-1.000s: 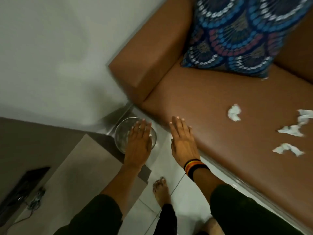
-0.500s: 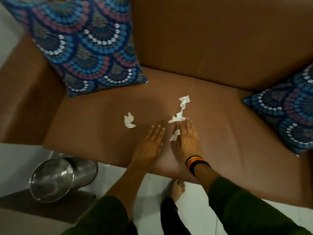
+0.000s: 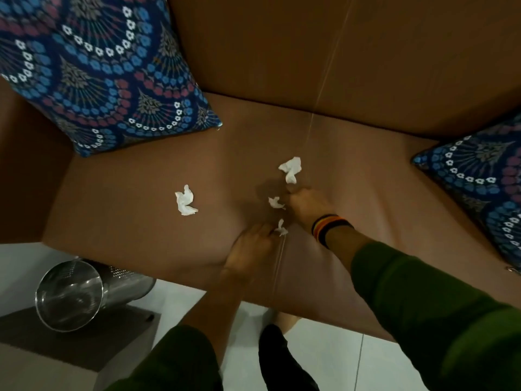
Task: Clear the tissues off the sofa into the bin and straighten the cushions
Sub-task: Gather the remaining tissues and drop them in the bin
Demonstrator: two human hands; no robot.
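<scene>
Since half a second back, both hands curled. Left hand fingers pinch a tissue scrap; right hand fingers closed beside another scrap, grip unclear to me. Two tissues lie on the sofa; bin lower left.

white tiled floor; brown mat at lower left.

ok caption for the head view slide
Both hands, left and right, reach for tissue scraps on the brown sofa.
</scene>
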